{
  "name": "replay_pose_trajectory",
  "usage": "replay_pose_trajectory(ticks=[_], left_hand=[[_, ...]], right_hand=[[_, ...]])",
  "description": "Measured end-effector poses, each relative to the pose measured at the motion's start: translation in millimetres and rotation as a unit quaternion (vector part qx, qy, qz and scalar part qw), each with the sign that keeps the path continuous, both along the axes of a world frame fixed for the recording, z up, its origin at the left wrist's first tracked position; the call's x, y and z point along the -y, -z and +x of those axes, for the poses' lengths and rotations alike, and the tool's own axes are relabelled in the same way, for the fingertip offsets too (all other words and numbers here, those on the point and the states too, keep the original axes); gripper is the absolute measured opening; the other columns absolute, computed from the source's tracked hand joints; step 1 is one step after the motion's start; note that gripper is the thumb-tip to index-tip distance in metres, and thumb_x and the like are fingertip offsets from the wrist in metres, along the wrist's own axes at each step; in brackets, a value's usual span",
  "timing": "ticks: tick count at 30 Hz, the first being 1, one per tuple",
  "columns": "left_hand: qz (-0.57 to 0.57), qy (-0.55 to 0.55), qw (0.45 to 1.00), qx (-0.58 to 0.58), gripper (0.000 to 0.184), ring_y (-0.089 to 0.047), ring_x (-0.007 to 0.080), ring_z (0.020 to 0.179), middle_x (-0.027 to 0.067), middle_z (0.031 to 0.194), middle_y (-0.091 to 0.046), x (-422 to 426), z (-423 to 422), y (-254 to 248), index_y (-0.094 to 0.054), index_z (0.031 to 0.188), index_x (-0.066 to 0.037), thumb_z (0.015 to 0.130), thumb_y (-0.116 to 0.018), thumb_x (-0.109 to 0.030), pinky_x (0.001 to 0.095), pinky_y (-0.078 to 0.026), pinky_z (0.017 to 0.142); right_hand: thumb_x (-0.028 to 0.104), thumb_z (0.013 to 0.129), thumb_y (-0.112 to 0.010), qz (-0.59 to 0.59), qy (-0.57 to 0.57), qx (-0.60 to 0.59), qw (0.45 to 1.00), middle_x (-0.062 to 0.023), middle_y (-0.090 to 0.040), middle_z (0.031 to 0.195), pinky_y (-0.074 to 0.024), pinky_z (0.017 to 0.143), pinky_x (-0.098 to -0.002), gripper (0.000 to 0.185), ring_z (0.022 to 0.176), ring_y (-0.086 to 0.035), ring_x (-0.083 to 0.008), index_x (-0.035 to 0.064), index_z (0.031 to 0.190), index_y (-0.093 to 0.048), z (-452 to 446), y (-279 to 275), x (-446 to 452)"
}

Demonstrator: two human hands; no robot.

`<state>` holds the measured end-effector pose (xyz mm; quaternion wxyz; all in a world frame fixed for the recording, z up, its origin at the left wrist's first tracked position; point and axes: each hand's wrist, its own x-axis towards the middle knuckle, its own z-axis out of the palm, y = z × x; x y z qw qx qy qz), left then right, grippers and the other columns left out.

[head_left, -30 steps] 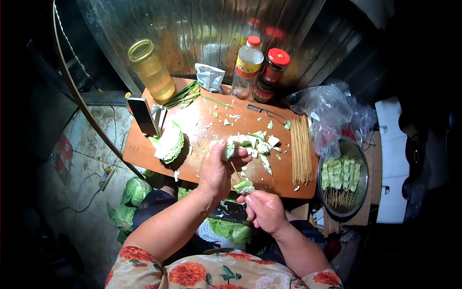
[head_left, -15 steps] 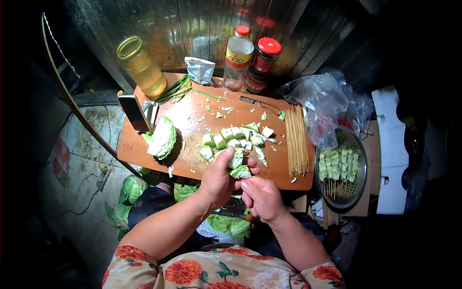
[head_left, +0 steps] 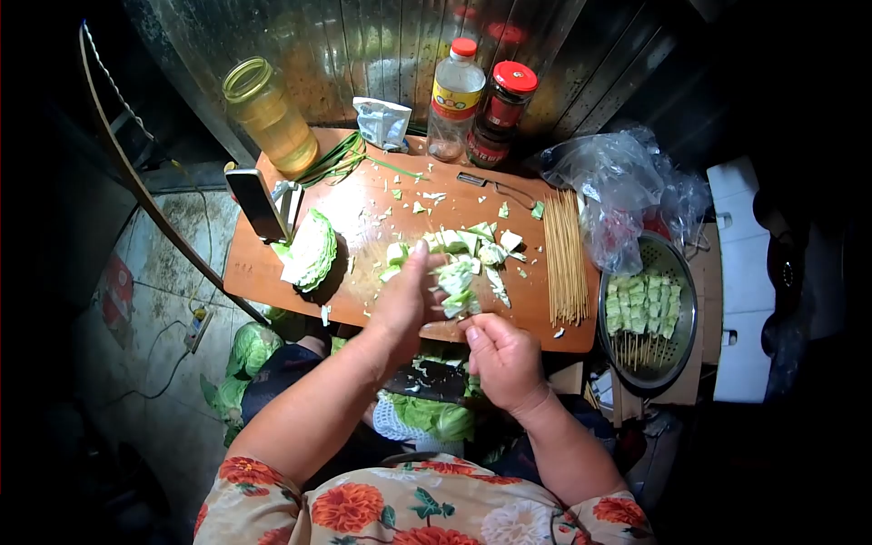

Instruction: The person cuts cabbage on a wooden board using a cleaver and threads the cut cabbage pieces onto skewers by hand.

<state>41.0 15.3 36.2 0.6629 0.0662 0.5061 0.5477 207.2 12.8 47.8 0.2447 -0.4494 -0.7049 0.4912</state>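
Observation:
My right hand (head_left: 506,359) is closed in a pinch at the lower end of a cabbage skewer (head_left: 457,283); its stick is mostly hidden by the fingers. Pale green cabbage pieces are bunched on it, slightly blurred. Beside them is my left hand (head_left: 404,295), thumb raised and fingers loosened, partly behind the cabbage. Just beyond both hands, cut cabbage chunks (head_left: 472,238) lie in a row on the wooden board (head_left: 272,282). A cut cabbage piece (head_left: 311,252) rests at the board's left. Bare bamboo skewers (head_left: 568,263) are laid side by side on the right.
A metal colander (head_left: 647,377) right of the board holds finished cabbage skewers (head_left: 643,304). Along the back stand a jar of yellow liquid (head_left: 277,127), a bottle (head_left: 454,104) and red-lidded jars (head_left: 506,104). A phone (head_left: 257,204) leans at left; a peeler (head_left: 472,180) lies behind the chunks.
My left hand has loosened from around the cabbage pieces, its thumb now pointing up. The right hand has shifted slightly right, still pinching the skewer's lower end. The view has tilted a little.

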Motion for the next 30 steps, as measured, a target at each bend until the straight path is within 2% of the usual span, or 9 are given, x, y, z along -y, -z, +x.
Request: replay_pose_trajectory(ticks=[2,5,8,12,16,20,26,29,30], left_hand=[[0.002,-0.039,0.999,-0.025,0.057,-0.057,0.021,0.09,0.0106,0.112,-0.055,-5,-16,-1,-0.051,0.121,-0.005,0.094,-0.04,-0.054,0.0365,-0.048,0.078],[0.021,-0.083,0.986,-0.145,0.033,-0.058,0.0166,0.084,0.0066,0.102,-0.06,-12,-57,15,-0.056,0.113,-0.005,0.092,-0.054,-0.03,0.0321,-0.048,0.075],[0.01,0.024,0.951,-0.308,0.018,-0.057,0.0114,0.08,0.0005,0.087,-0.062,-8,-91,34,-0.062,0.101,-0.006,0.085,-0.06,-0.014,0.0284,-0.046,0.07],[-0.055,0.169,0.914,-0.364,0.04,-0.061,0.0164,0.089,0.0085,0.101,-0.066,-4,-92,57,-0.061,0.116,0.004,0.083,-0.069,-0.017,0.027,-0.047,0.077],[-0.113,0.3,0.801,-0.506,0.055,-0.064,0.0255,0.094,0.0228,0.103,-0.065,-7,-79,71,-0.058,0.115,0.011,0.077,-0.074,-0.025,0.0312,-0.048,0.085],[-0.104,0.311,0.8,-0.502,0.051,-0.066,0.0279,0.092,0.0219,0.099,-0.067,-11,-77,84,-0.06,0.113,0.006,0.075,-0.074,-0.025,0.0331,-0.051,0.082],[-0.131,0.282,0.821,-0.478,0.039,-0.066,0.0243,0.07,0.0173,0.087,-0.067,-15,-80,75,-0.061,0.1,0.006,0.075,-0.072,-0.021,0.0328,-0.054,0.066],[-0.096,0.152,0.93,-0.321,0.027,-0.056,0.0148,0.05,0.0072,0.071,-0.06,-16,-89,62,-0.054,0.093,-0.001,0.076,-0.07,-0.013,0.0266,-0.048,0.049],[-0.058,0.096,0.963,-0.243,0.026,-0.057,0.0143,0.052,0.0065,0.072,-0.061,-15,-88,47,-0.054,0.096,-0.001,0.076,-0.069,-0.011,0.0268,-0.049,0.05]], right_hand=[[0.012,0.093,-0.053,-0.105,0.033,-0.03,0.993,-0.001,-0.057,0.059,-0.0433,0.05,-0.0228,0.016,0.051,-0.053,-0.0066,0.0003,0.095,-0.064,2,-10,-3],[0.013,0.094,-0.052,-0.134,0.053,-0.065,0.987,0.0024,-0.053,0.057,-0.0407,0.049,-0.0207,0.019,0.051,-0.05,-0.004,-0.0008,0.097,-0.064,6,-9,-6],[0.014,0.095,-0.05,-0.134,0.039,-0.08,0.987,0.0033,-0.052,0.062,-0.0358,0.047,-0.018,0.021,0.051,-0.045,-0.0022,-0.0022,0.1,-0.063,7,-12,-6],[0.014,0.095,-0.051,-0.13,0.039,-0.08,0.988,0.0034,-0.052,0.062,-0.0365,0.048,-0.0181,0.021,0.052,-0.045,-0.0023,-0.0022,0.1,-0.063,6,-15,-6],[0.014,0.094,-0.052,-0.131,0.036,-0.073,0.988,0.0021,-0.053,0.058,-0.0408,0.05,-0.0208,0.02,0.052,-0.049,-0.0041,-0.001,0.098,-0.064,6,-17,-6],[0.013,0.095,-0.051,-0.14,0.018,-0.077,0.987,0.0038,-0.052,0.062,-0.0373,0.049,-0.0184,0.02,0.053,-0.046,-0.0026,-0.0022,0.099,-0.063,8,-20,-5],[0.011,0.095,-0.051,-0.142,0.009,-0.077,0.987,0.004,-0.052,0.063,-0.0386,0.05,-0.0185,0.019,0.054,-0.046,-0.0026,-0.0016,0.1,-0.063,8,-17,-4],[0.011,0.095,-0.051,-0.181,-0.016,-0.091,0.979,0.0041,-0.052,0.065,-0.0395,0.051,-0.0189,0.019,0.054,-0.046,-0.0025,-0.0017,0.101,-0.063,8,-12,-2],[0.011,0.095,-0.051,-0.181,-0.015,-0.094,0.979,0.0041,-0.052,0.065,-0.0395,0.051,-0.0189,0.019,0.054,-0.046,-0.0025,-0.0017,0.101,-0.063,8,-11,-1]])
